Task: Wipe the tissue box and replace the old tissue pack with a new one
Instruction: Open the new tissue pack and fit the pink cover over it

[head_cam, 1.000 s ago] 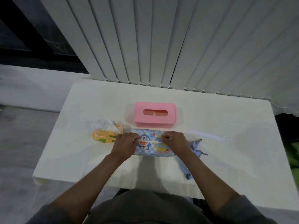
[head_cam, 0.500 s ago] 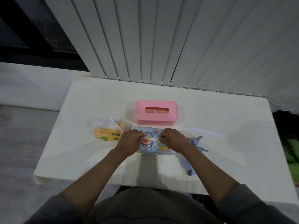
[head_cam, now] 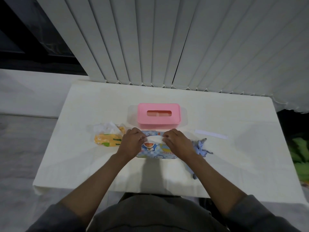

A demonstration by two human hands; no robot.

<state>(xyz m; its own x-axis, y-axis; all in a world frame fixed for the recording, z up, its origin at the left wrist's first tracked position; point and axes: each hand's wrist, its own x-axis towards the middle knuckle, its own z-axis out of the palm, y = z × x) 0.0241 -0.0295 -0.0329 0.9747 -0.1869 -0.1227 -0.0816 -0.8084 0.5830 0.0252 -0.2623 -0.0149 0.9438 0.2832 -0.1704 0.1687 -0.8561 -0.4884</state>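
Pinching glossy blue tissue pack (head_cam: 156, 150) (soft white tissue exposed): left hand (head_cam: 131, 143), right hand (head_cam: 178, 142) fingers clamped on wrapper.

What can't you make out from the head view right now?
- Pink tissue box contents: only its dark slot shows.
- New tissue pack ends: covered by the left hand and right hand.
- Print on the pack: too small to read.
- Blue cloth: partly under the right forearm.
- Old yellow pack: label blurred.

Dim light. Pale vertical blinds (head_cam: 184, 41) hang behind the white bench (head_cam: 234, 164). A dark window (head_cam: 25, 39) shows at upper left, grey floor (head_cam: 21, 148) below it.
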